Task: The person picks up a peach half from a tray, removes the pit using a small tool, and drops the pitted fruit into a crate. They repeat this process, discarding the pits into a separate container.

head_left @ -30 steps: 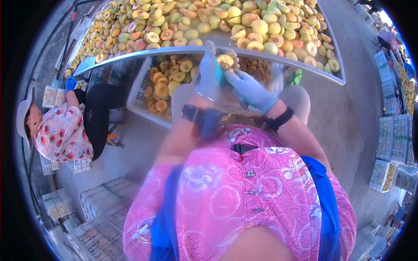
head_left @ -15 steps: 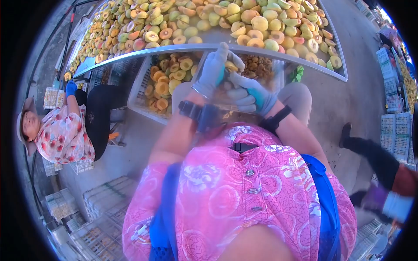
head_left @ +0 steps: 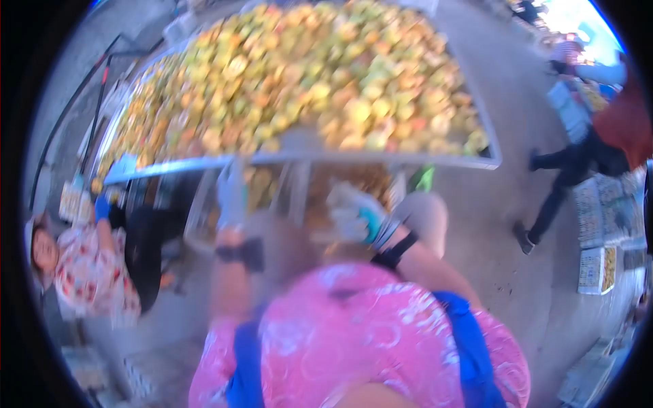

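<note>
My left hand (head_left: pixel 232 197), in a pale glove, is stretched toward the tray's near edge above the left crate (head_left: pixel 197 216). Motion smears its fingers, so I cannot make out whether it holds anything. Inside that crate lie halved yellow-orange stone fruit (head_left: pixel 261 187), apricot- or peach-like. My right hand (head_left: pixel 355 215), in a pale and teal glove, hovers over a second crate of brown pits or scraps (head_left: pixel 354 178). Its fingers look bent but are blurred. Beyond both hands, halved fruit (head_left: pixel 272 88) covers much of a metal-edged tray (head_left: pixel 435 162).
At left sits a co-worker (head_left: pixel 88 272) in a blue glove, beside the tray. A person (head_left: pixel 585 149) in dark trousers walks at right, near stacked crates (head_left: pixel 598 211). Something green (head_left: pixel 423 178) hangs by my right knee. A black and red pole (head_left: pixel 104 85) stands at far left.
My hands were together around a piece of fruit and have parted, the left moving left over the fruit crate. My view has tilted up. The walking person has moved farther forward.
</note>
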A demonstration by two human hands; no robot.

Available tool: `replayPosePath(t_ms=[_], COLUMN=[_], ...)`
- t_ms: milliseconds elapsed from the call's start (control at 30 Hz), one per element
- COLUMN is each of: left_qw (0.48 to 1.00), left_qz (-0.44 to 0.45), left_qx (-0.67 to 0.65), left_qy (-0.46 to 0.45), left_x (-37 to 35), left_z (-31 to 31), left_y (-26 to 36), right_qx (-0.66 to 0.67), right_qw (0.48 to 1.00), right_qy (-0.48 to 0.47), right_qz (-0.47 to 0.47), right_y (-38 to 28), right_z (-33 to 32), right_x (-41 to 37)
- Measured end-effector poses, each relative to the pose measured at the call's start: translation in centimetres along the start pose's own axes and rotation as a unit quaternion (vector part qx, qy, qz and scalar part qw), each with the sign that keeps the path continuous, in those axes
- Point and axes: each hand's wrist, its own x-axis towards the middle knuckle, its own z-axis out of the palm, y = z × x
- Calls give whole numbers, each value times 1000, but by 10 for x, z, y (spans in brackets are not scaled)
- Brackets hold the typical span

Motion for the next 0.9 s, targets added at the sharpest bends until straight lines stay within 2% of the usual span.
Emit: replayPosePath(t_ms=[33, 67, 100, 133, 167, 200, 267, 400, 467, 567, 633, 733, 800, 833, 900], left_qw=[991, 945, 952, 994, 988, 988, 988, 988, 977, 963, 957, 957, 960, 960, 984], left_qz=[77, 143, 116, -7, -132, -113, -39, 0, -41, 3, -20, -29, -45, -46, -39], left_qx=[108, 287, 281, 100, -83, -99, 126, 104, 149, 215, 215, 187, 154, 155, 114], left_qy=[0, 68, 30, 34, 20, 21, -85, -112, -150, -160, -192, -218, -229, -228, -130], left_x=[8, 6, 20, 34, 48, 63, 79, 104, 113, 111, 117, 120, 121, 123, 124], left_z=[0, 2, 5, 25, 42, 60, 95, 151, 165, 178, 175, 172, 168, 171, 184], left_y=[-55, -1, -41, -30, -18, -8, 10, 62, 80, 94, 94, 78, 72, 60, 22], right_qx=[7, 35, 34, -50, 34, -35, -40, -42, -40, -37, -41, -57, -141, -142, -59], right_qw=[999, 999, 996, 995, 999, 998, 997, 998, 998, 998, 998, 996, 983, 983, 995], right_qy=[48, -7, -87, 30, 18, 38, 62, 23, -18, -19, -17, 16, 97, 96, 44], right_qz=[-22, -7, -2, -85, 6, 27, -8, -40, -50, -56, -55, -61, -71, -69, -61], right_y=[1, -1, 1, 11, 12, 9, 8, 17, 23, 25, 24, 24, 23, 25, 26], right_z=[-3, -21, -32, -56, -82, -25, -53, -156, -236, -246, -221, -183, -156, -172, -202], right_x=[3, 13, 20, 42, 56, 22, 46, 99, 141, 140, 128, 105, 91, 99, 114])
